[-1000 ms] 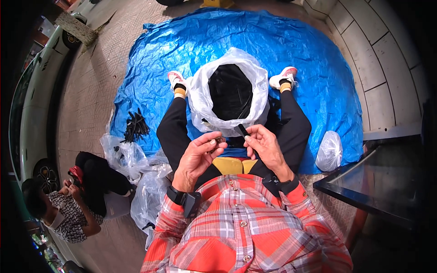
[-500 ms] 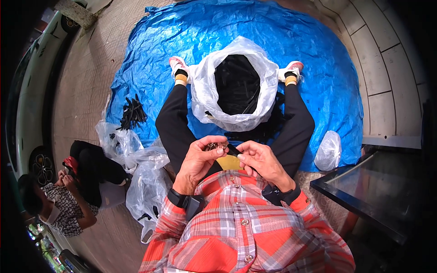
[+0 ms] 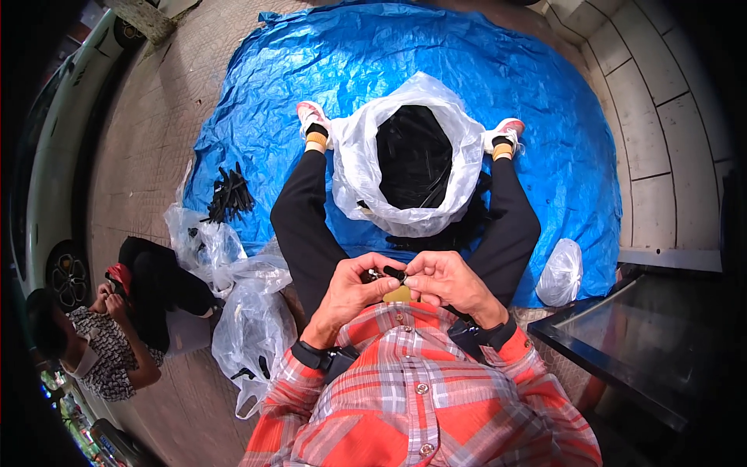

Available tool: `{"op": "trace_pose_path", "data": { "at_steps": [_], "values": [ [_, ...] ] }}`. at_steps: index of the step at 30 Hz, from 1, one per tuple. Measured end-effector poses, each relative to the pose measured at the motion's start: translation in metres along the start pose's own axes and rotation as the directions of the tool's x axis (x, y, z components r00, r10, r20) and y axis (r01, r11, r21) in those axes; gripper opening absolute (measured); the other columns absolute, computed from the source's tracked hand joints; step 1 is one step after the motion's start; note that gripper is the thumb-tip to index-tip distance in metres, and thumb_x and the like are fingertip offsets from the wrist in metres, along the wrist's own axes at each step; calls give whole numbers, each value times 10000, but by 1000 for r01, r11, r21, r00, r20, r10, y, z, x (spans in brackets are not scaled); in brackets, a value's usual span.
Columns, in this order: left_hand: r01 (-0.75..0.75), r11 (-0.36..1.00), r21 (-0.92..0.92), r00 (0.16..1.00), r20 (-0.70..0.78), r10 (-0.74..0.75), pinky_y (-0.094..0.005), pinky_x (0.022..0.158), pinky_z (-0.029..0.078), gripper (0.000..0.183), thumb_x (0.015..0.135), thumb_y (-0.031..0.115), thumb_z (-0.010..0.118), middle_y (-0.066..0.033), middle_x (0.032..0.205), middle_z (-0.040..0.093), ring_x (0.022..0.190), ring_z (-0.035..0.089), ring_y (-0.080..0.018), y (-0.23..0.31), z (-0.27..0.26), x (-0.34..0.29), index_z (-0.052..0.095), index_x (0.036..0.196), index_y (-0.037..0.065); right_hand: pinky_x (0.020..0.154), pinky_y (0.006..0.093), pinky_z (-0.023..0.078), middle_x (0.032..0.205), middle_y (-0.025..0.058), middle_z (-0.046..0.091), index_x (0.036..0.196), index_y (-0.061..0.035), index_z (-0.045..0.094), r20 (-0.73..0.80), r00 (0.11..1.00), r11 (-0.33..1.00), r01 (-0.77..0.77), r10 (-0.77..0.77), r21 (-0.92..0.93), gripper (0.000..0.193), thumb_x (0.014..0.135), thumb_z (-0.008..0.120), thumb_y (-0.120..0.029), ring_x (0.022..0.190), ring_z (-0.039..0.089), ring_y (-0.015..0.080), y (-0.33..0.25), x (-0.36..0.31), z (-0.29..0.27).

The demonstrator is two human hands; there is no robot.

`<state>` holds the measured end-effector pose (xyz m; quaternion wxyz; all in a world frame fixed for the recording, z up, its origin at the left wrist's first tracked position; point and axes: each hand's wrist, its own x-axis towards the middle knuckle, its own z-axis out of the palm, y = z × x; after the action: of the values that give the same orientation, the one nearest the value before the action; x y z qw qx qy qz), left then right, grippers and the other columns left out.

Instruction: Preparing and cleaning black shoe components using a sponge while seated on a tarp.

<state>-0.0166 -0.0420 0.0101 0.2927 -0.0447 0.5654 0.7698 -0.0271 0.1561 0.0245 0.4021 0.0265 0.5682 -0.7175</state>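
From my remote seat I had left hand [image 3: 352,294] and right hand [image 3: 447,282] by the near edge of the blue tarp [image 3: 303,78], fingertips of both clamped on a short black piece [image 3: 395,273] between them. Open white bag [image 3: 356,167] of black strips [image 3: 412,156] stood mid-tarp; loose strip pile [image 3: 229,194] lay toward the left edge, small white bag [image 3: 560,274] near the right.

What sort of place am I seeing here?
Probably a roadside sidewalk, outdoors: patterned paving runs along the left, with a car beside it and what looks like a tree trunk at the upper left.
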Motion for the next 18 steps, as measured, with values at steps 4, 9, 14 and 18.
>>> {"op": "trace_pose_path", "data": {
  "at_steps": [4, 9, 14, 18],
  "values": [
    [-38, 984, -175, 999, -14, 36, -145, 476, 305, 221, 768, 47, 670, 30, 740, 579, 553, 410, 10, -11, -2, -4, 613, 980, 18, 422, 147, 345, 685, 41, 590, 928, 17, 550, -104, 995, 1000, 7, -8, -8, 160, 850, 586, -118, 480, 471, 23, -11, -4, 12],
    [-24, 988, -149, 999, -41, 18, -152, 446, 290, 210, 771, 33, 661, 20, 681, 568, 506, 398, 4, -3, 1, -7, 608, 973, 11, 398, 151, 288, 633, 18, 547, 885, 4, 553, -34, 999, 998, -15, 13, -59, 130, 853, 574, -120, 454, 398, 11, 0, -5, 5],
    [-84, 988, -128, 995, -59, 77, -176, 417, 304, 191, 759, 11, 659, 4, 616, 557, 475, 438, -21, -5, 10, -6, 610, 944, 1, 393, 164, 203, 570, -47, 428, 823, -10, 540, -30, 999, 993, 34, -30, 112, 109, 835, 566, -115, 447, 312, -2, -4, -3, 8],
    [-82, 993, -82, 986, -153, 69, -173, 424, 327, 187, 731, 11, 673, 3, 629, 564, 479, 449, -24, -6, 21, -2, 621, 910, 0, 447, 186, 305, 603, -36, 473, 797, -8, 558, -160, 985, 998, 64, -60, 22, 140, 826, 560, -145, 516, 399, 15, -6, -8, 10]
  ]
}}
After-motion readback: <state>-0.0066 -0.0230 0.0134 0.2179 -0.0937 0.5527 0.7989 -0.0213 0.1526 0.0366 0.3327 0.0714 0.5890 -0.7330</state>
